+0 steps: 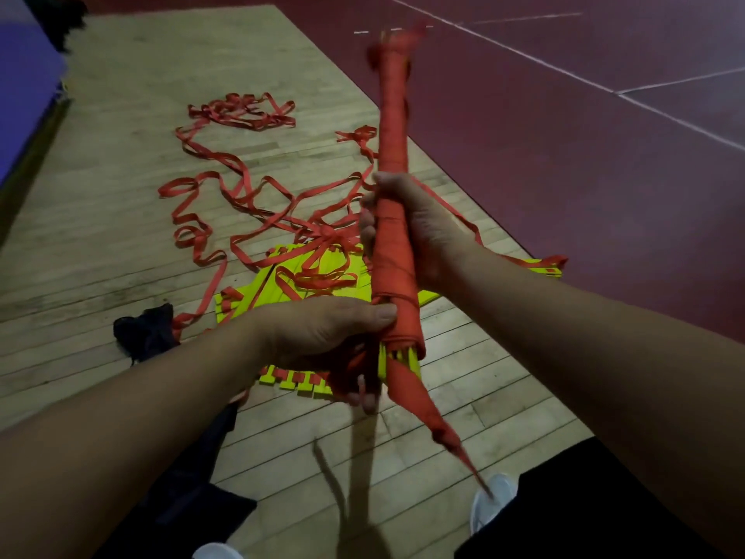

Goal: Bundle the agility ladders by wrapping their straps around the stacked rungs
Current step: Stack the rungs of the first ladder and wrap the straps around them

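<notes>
I hold a long bundle of stacked rungs (393,244) wrapped in red strap, tilted away from me, its far end blurred. Yellow rung ends (403,359) show at the near end. My right hand (419,227) grips the bundle at its middle. My left hand (334,336) grips the near end, fingers curled round the strap there. A loose red strap tail (427,413) hangs down from the near end. On the floor behind lie more yellow rungs (278,292) with tangled red straps (250,199).
The wooden floor (121,244) meets a dark red court surface (584,155) with white lines on the right. A dark cloth (145,328) lies left of the yellow rungs. A blue mat (24,74) is at the far left. My white shoes (492,502) show below.
</notes>
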Tool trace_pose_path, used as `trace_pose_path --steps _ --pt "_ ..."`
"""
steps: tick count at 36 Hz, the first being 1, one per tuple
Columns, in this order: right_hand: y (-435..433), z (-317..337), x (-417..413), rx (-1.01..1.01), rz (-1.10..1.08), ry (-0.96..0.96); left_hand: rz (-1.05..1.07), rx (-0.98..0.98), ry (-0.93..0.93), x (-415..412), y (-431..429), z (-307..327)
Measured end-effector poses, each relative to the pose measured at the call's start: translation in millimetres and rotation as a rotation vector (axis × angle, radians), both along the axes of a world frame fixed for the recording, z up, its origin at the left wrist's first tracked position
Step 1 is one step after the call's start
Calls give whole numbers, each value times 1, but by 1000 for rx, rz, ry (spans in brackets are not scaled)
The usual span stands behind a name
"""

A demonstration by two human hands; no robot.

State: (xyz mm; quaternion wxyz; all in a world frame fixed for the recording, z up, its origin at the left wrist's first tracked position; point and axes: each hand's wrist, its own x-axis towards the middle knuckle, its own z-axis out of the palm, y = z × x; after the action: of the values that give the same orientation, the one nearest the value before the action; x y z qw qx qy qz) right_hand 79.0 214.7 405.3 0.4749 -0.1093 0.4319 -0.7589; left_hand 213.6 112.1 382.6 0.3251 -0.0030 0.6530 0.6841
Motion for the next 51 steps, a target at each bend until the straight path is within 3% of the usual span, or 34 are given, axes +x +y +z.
trace_pose_path --steps 5,9,13,15,17,21,23,27,32,35,38,45,51 --pt "2 -18 -7 265 -108 260 11 -141 -123 -2 0 6" --pt "-1 -28 -4 243 -253 347 40 -591 13 -2 16 -3" --pt "-9 -23 -4 215 -376 361 218 -724 94 -7 25 -15" --pt "-8 -14 -7 189 -380 355 244 -664 93 -10 23 -11" --pt "-5 -3 -10 108 -349 316 290 -470 103 -10 19 0" --pt "0 11 -7 -125 -140 -16 334 -40 135 -4 18 14" --pt "-3 10 -3 -181 -22 -109 341 17 125 -2 21 13" --pt "-9 -5 -4 -88 49 -91 358 58 37 3 21 12" --pt "-12 -14 -11 -27 -47 -116 243 179 -125 10 19 8" --pt "-9 -14 -15 -6 -104 -103 45 215 -69 13 15 4" --pt "-4 -13 -18 -27 -114 -123 -6 198 -90 7 11 -5" --pt "0 -16 -19 118 -87 -3 -26 -76 -136 -3 19 -1" --pt "8 -15 -21 269 -76 313 -183 -373 -182 -4 4 4"
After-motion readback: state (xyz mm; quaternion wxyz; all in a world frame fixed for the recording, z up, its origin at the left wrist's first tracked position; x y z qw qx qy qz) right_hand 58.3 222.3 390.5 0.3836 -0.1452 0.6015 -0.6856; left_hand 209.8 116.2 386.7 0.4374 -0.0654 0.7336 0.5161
